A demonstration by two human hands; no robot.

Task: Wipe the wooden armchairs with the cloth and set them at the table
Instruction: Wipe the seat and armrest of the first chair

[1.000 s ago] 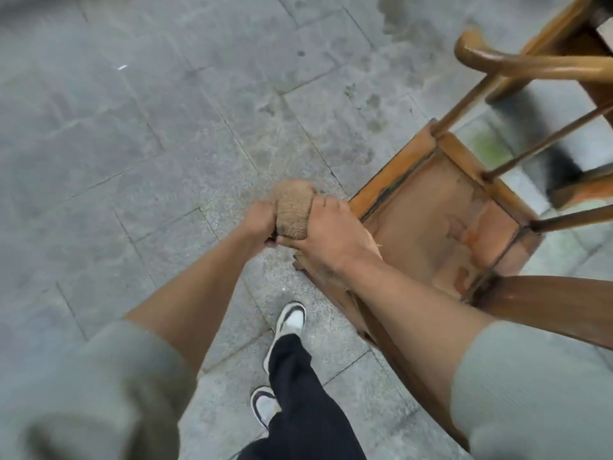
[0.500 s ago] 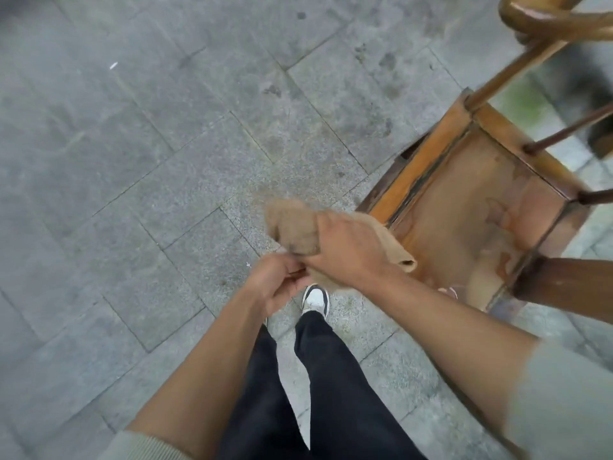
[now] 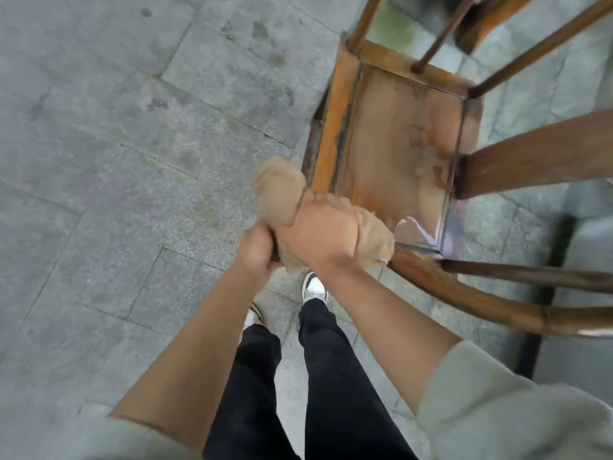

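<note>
Compared with half a second back, the view has swung in closer over the chair, and the cloth [image 3: 282, 194] sits bunched up higher between the two hands instead of draped out flat to the right.

Going from the left: mostly grey stone paving [image 3: 116, 161] with some dark blotches. Then the left hand [image 3: 255, 249], fingers curled in, gripping the lower end of the tan cloth right where it meets the other hand. The right hand [image 3: 318, 232] is touching it, wrapped around the middle of the cloth, with a wad sticking up above the knuckles and another fold spilling out to the right, over the chair's curved rail. I can't tell how hard either one is squeezing, the frame's pretty blurry.

Below the hands I see black trousers [image 3: 325, 376] and white shoes [image 3: 313, 285] on the paving, grey sleeves [image 3: 497, 410] at the bottom corners.

To the right is the wooden armchair [image 3: 398, 137], seen from above, worn orange-brown seat panel with patchy stains, spindles and a wide arm running off the right edge. The cloth is just at its near-left corner.
</note>
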